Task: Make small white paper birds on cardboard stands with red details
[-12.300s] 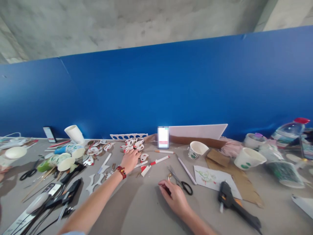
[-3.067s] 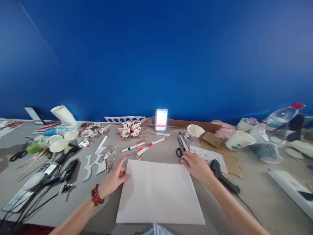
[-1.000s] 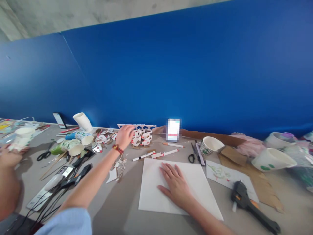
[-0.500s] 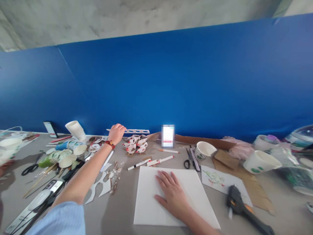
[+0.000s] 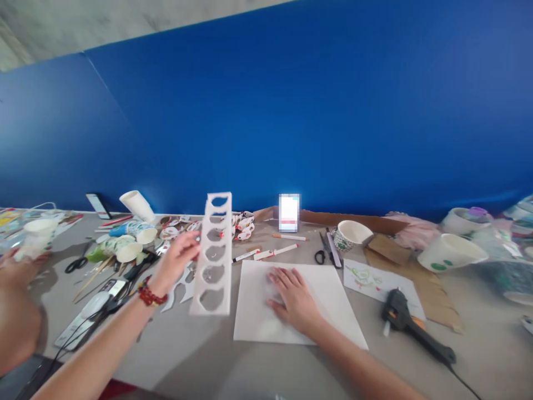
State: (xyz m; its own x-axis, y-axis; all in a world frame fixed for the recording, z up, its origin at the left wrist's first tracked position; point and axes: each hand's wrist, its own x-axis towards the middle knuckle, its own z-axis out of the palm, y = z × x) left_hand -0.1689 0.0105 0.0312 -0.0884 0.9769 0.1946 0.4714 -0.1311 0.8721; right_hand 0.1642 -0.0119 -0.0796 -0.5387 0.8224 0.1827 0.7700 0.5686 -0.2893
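My left hand (image 5: 177, 261) grips the left edge of a white strip (image 5: 227, 253) with a row of oval cut-outs, holding it upright above the table. My right hand (image 5: 296, 297) lies flat with its fingers spread on a square white sheet (image 5: 266, 328). Behind the strip, partly hidden by it, sits a cluster of white cut-out pieces with red tips (image 5: 246, 228). Beyond the sheet are a red-and-white marker (image 5: 277, 251) and a black-and-white marker (image 5: 245, 255). White cut scraps (image 5: 183, 291) lie under my left hand.
On the right are a hot glue gun (image 5: 410, 325), a drawing (image 5: 366, 276), scissors (image 5: 320, 256), a patterned paper cup (image 5: 345, 236) and cardboard (image 5: 437, 300). Painted cups (image 5: 129, 250) and a power strip (image 5: 91, 314) stand left. Another person's hand (image 5: 20, 272) touches a cup at far left.
My left hand has brought the white strip nearer from the back of the table and turned it upright. My right hand stays on the sheet. Another person's arm has appeared at the left.
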